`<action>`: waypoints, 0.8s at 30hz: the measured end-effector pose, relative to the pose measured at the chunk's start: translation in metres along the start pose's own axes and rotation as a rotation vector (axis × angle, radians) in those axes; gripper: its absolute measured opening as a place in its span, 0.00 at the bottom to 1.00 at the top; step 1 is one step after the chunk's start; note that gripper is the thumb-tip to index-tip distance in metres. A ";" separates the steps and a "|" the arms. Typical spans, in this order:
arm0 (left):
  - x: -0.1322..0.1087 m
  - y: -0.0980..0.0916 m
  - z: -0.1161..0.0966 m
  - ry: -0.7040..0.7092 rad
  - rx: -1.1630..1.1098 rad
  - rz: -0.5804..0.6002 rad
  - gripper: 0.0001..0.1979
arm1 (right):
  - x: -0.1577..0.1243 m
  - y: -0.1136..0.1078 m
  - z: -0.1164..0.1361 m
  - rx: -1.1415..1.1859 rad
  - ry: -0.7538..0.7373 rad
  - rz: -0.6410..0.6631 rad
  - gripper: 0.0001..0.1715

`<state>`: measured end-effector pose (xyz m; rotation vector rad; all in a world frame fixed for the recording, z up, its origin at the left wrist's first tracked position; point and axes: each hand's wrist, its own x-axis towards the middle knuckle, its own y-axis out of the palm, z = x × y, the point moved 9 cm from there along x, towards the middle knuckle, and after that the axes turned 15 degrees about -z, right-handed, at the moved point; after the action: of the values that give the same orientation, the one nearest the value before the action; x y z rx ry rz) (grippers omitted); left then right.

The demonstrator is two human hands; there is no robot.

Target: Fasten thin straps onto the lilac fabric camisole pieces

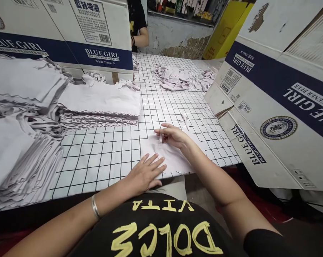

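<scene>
A pale pinkish-white garment point(174, 160) lies spread at the near edge of the checked table. My left hand point(144, 174) rests flat on its left side, fingers apart, holding nothing. Over the garment's far part, my right hand point(174, 136) has its fingers bent around a thin pale strap point(160, 137). The strap hangs below the fingers; the exact grip is partly hidden. Just beyond that hand lie small white scraps point(184, 117).
To the left are neat stacks of similar garments point(99, 98). Crumpled pieces point(174, 76) lie farther back. Large beer cartons stand at left point(102, 53) and right point(279, 103), bordering the table point(97, 150). Another person's arm point(141, 38) shows behind the left carton.
</scene>
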<state>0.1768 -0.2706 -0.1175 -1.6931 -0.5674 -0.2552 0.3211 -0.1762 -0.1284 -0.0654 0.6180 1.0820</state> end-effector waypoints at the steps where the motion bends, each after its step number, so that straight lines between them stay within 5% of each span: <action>1: -0.010 0.003 -0.004 0.037 -0.014 0.041 0.29 | 0.010 0.004 0.006 0.003 0.035 -0.009 0.26; 4: -0.028 0.004 -0.002 0.049 -0.011 0.107 0.29 | 0.044 0.015 0.024 -0.083 0.109 -0.013 0.13; 7: -0.031 -0.001 -0.002 0.067 -0.009 0.129 0.30 | 0.067 0.040 0.031 -0.292 0.165 0.171 0.06; 10: -0.033 -0.006 0.001 0.063 0.024 0.132 0.32 | 0.069 0.058 0.029 -0.595 0.198 0.400 0.13; 12: -0.036 -0.010 0.008 0.036 0.064 0.126 0.33 | 0.068 0.053 0.034 -0.820 0.139 0.398 0.20; 16: -0.047 -0.025 0.021 -0.009 0.110 0.069 0.32 | 0.051 0.012 0.073 -1.153 -0.313 0.061 0.22; 19: -0.051 -0.042 0.026 -0.063 0.059 -0.057 0.25 | -0.005 -0.024 0.085 -1.146 -0.785 -0.214 0.15; 24: -0.037 -0.053 0.053 -0.424 -0.203 -0.249 0.08 | -0.082 -0.058 0.010 -1.068 -0.963 -0.186 0.08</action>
<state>0.1116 -0.2217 -0.1005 -1.8854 -1.1023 -0.1325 0.3480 -0.2672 -0.0932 -0.4806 -0.8502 1.0114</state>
